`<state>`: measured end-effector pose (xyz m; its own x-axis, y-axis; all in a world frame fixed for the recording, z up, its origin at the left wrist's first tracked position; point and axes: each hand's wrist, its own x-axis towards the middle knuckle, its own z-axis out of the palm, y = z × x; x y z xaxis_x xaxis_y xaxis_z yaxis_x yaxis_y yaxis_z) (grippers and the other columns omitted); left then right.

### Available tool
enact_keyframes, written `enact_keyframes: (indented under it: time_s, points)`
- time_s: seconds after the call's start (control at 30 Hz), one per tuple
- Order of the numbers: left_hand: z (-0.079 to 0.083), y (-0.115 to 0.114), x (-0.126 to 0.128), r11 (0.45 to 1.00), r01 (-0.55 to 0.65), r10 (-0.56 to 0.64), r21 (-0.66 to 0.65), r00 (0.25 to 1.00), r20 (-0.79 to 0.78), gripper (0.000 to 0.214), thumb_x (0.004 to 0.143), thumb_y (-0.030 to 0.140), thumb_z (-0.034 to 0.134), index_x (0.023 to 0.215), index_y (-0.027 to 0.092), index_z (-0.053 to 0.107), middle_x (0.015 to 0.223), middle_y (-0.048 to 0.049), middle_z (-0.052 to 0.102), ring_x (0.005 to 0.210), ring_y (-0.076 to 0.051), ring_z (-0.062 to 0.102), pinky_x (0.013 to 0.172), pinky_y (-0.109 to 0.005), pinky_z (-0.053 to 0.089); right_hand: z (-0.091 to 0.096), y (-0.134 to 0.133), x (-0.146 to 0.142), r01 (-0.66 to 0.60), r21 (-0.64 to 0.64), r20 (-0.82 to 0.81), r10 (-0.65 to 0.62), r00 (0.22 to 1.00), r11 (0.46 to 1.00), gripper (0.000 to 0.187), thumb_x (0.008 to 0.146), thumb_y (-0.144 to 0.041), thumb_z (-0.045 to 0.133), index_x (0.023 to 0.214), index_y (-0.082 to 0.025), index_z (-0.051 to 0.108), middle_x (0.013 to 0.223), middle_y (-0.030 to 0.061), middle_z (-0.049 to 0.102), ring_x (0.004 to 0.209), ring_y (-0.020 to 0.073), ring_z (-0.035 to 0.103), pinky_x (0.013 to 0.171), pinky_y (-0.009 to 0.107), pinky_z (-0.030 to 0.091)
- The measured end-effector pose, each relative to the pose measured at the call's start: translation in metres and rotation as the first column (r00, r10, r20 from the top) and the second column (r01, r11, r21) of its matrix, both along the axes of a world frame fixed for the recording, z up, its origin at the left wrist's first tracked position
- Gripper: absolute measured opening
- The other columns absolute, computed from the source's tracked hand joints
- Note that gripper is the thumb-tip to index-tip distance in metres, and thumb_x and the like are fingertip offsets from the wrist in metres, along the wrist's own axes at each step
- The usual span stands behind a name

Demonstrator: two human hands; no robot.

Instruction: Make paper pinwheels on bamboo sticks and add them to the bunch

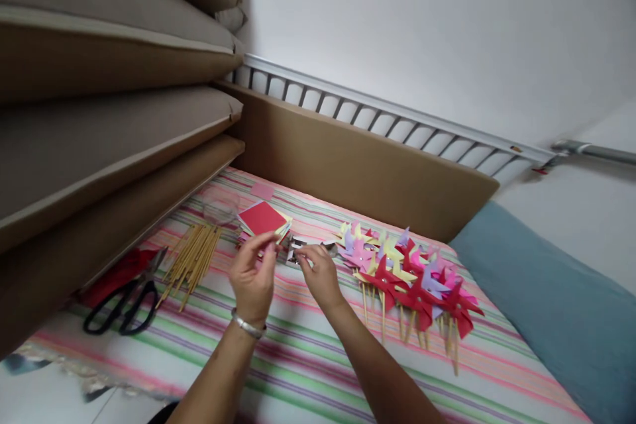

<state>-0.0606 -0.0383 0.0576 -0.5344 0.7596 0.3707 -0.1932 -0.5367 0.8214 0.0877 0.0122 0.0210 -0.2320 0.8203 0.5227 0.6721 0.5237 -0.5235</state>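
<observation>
My left hand (253, 275), a bracelet on its wrist, is raised in front of a stack of coloured paper squares with a red square (263, 218) on top. Its thumb and index finger come together in a pinch; anything between them is too small to make out. Beside it, my right hand (320, 275) reaches over a small silvery box or tray (293, 256), fingers bent and closed at its edge. What those fingertips hold, if anything, is hidden. Right of that hand lies a group of finished paper pinwheels (420, 295) on sticks, in red, pink, yellow and lilac.
Loose wooden sticks (195, 258) and black-handled scissors (130, 298) lie at the left, by a red cloth or bag (116, 275). A pink paper square (262, 191) lies behind the stack. Stacked cushions (114, 146), a brown board (348, 159) and a blue-grey cushion (546, 305) border the striped cloth (298, 371).
</observation>
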Motion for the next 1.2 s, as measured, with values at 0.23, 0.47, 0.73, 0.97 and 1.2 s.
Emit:
enact_keyframes:
  time_s: [0.23, 0.47, 0.73, 0.97, 1.2]
  points:
    - [-0.020, 0.039, -0.068, 0.985, -0.107, 0.161, -0.133, 0.840, 0.519, 0.017, 0.068, 0.017, 0.065, 0.085, 0.015, 0.063, 0.077, 0.0005, 0.066, 0.060, -0.008, 0.061, 0.068, -0.026, 0.050, 0.016, 0.067, -0.054, -0.178, -0.076, 0.171, 0.189, 0.967, 0.981, 0.028, 0.076, -0.019, 0.060, 0.103, -0.020, 0.067, 0.119, 0.0076, 0.062, 0.119, 0.0237, 0.049, 0.103, 0.042, 0.035]
    - [-0.026, 0.038, -0.091, 0.990, -0.036, 0.104, -0.138, 0.849, 0.518, 0.017, 0.066, 0.015, 0.067, 0.083, 0.016, 0.065, 0.075, 0.0004, 0.068, 0.060, -0.009, 0.061, 0.068, -0.026, 0.050, 0.003, 0.089, -0.064, -0.234, -0.252, 0.260, 0.299, 0.918, 0.939, 0.052, 0.067, -0.013, 0.062, 0.118, -0.021, 0.061, 0.129, 0.0067, 0.057, 0.124, 0.0248, 0.047, 0.105, 0.040, 0.034]
    - [-0.027, 0.037, -0.093, 0.991, 0.011, 0.057, -0.137, 0.872, 0.486, 0.012, 0.068, 0.018, 0.066, 0.079, 0.023, 0.066, 0.077, 0.0026, 0.067, 0.061, -0.010, 0.060, 0.067, -0.028, 0.052, 0.005, 0.086, -0.063, -0.223, -0.318, 0.295, 0.319, 0.901, 0.922, 0.055, 0.068, -0.011, 0.061, 0.122, -0.019, 0.057, 0.134, 0.0083, 0.052, 0.128, 0.0253, 0.043, 0.107, 0.041, 0.033]
    - [-0.024, 0.036, -0.099, 0.992, 0.036, 0.034, -0.122, 0.851, 0.524, 0.017, 0.063, 0.014, 0.067, 0.080, 0.017, 0.065, 0.072, 0.0011, 0.068, 0.060, -0.009, 0.061, 0.066, -0.025, 0.051, 0.014, 0.085, -0.065, -0.207, -0.339, 0.295, 0.313, 0.903, 0.918, 0.054, 0.069, -0.008, 0.057, 0.122, -0.017, 0.058, 0.131, 0.0073, 0.055, 0.124, 0.0239, 0.047, 0.106, 0.037, 0.036]
    - [-0.027, 0.040, -0.100, 0.991, 0.030, 0.041, -0.130, 0.859, 0.510, 0.016, 0.062, 0.013, 0.067, 0.078, 0.017, 0.064, 0.071, 0.0023, 0.067, 0.059, -0.009, 0.061, 0.066, -0.025, 0.052, 0.009, 0.086, -0.068, -0.204, -0.309, 0.317, 0.302, 0.899, 0.929, 0.053, 0.069, -0.007, 0.055, 0.121, -0.017, 0.058, 0.130, 0.0055, 0.057, 0.125, 0.0225, 0.046, 0.106, 0.035, 0.035]
